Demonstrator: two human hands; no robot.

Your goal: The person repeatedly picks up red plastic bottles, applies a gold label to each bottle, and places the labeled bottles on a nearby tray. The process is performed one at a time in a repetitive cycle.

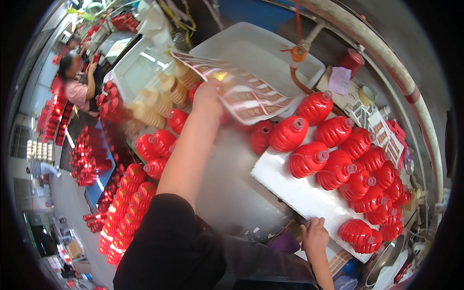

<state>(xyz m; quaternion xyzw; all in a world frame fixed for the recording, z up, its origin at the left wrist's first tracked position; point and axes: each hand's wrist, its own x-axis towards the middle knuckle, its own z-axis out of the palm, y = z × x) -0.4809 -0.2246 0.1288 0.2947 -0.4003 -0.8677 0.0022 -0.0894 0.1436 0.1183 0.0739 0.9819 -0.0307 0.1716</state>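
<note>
My left arm reaches away over the metal worktop (227,179). My left hand (209,96), a little blurred, is closed on the near left edge of a sheet of labels (256,94), brown and white. The sheet hangs bent in the air; it hides part of a pale plastic tub (251,46) behind it. A red bottle (261,137) stands on the worktop just below the sheet. Lower right, my right hand (315,237) has its fingers curled at the near edge of a white foam board (285,186). Something small and dark shows at its fingertips, too hidden to name.
Several red bottles (333,169) with clear necks crowd the board. More red bottles (128,203) stand at left, with cream bottles (154,101) beyond. A pipe rail (386,53) curves along the right. A co-worker in pink (77,87) is at far left.
</note>
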